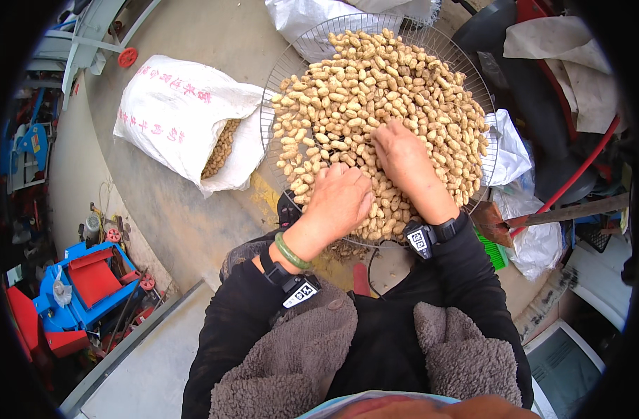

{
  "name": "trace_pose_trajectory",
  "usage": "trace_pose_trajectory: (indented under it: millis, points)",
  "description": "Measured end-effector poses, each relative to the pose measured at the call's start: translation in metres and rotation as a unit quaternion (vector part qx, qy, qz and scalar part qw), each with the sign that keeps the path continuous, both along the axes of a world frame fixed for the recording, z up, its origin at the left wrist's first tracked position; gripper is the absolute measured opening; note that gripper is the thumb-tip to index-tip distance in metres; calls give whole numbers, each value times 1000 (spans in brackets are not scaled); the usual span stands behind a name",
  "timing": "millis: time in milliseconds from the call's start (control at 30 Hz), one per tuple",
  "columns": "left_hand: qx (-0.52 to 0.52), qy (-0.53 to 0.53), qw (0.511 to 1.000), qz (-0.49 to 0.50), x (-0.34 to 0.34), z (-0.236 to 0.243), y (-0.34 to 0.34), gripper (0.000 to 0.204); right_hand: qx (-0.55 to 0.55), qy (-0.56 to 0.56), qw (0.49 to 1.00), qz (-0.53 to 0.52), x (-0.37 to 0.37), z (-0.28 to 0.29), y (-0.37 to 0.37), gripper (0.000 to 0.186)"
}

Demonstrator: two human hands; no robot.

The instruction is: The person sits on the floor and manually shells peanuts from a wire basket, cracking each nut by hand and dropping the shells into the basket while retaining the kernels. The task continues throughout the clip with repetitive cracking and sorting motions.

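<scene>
A round wire basket (269,105) in front of me holds a broad heap of unshelled peanuts (347,87). My left hand (342,199) rests on the near left part of the heap, its fingers curled down among the peanuts. A green bangle (289,253) circles that wrist. Further right and a little farther in, my right hand (403,153) touches the peanuts with bent fingers close together. The fingertips of both hands are partly hidden, so whatever they grip does not show. Dark wire mesh shows through thin spots on the left side of the heap.
Left of the basket, a white woven sack (176,115) lies on the concrete floor with peanuts in its open mouth. Blue and red machines (89,283) stand further left. A red bar (578,178), plastic bags (536,241) and a green plastic piece (492,250) are at right.
</scene>
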State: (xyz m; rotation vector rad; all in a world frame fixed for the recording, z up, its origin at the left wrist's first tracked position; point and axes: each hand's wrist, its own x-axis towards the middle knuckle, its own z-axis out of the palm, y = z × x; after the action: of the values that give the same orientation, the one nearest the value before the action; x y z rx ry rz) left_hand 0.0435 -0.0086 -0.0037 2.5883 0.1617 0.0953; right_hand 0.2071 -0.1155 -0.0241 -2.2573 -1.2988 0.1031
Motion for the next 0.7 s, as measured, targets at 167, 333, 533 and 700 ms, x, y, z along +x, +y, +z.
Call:
trace_pose_trajectory:
  millis: [167,333,533,700]
  points:
    - [-41,-30,999,-4,-1,-1,5,15,-51,-23,997,59,-2,-7,10,15]
    - [-85,-13,995,-44,-4,-2,16,15,-136,-89,987,22,0,-9,6,10]
    - [-6,-125,985,117,-2,1,48,11,-5,28,999,-19,12,3,-2,8]
    - [75,0,976,206,-5,-2,72,19,2,165,985,-41,16,18,-6,15]
